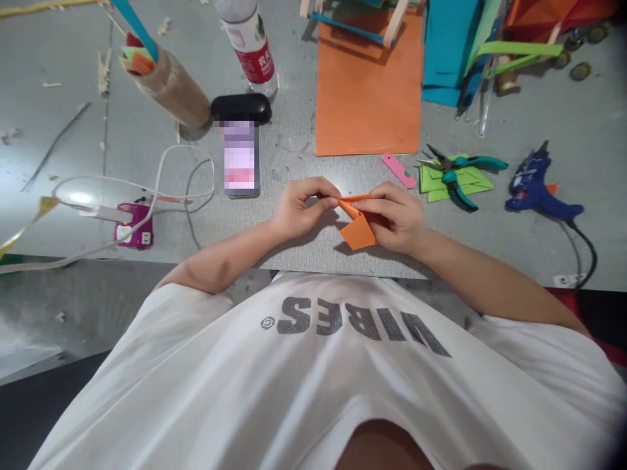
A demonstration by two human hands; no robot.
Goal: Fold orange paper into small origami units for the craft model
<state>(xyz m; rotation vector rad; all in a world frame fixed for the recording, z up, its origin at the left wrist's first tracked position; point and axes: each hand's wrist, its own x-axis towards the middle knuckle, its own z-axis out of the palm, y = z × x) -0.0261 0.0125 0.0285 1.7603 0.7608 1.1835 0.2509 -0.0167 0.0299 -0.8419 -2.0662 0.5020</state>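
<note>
Between my two hands is a folded piece of orange paper [359, 234], with a squarish flap hanging toward me. My left hand [304, 207] pinches its left tip between thumb and fingertips. On the other side my right hand [398, 215] grips the folded part, fingers over the top edge; some of the paper is hidden behind those fingers. Both hands are just above the grey table, near its front edge. Beyond my right hand lie a pink folding cutter [398, 171] and teal-handled pliers [453, 177] on folded green paper [470, 186].
Flat orange sheets [368, 98] lie ahead. A blue glue gun [536, 186] with a black cord is at right. To the left are a phone [241, 160], a black case [241, 108], a bottle [252, 49], a paper-filled brown holder [171, 88] and a purple power adapter [134, 226] with white cable.
</note>
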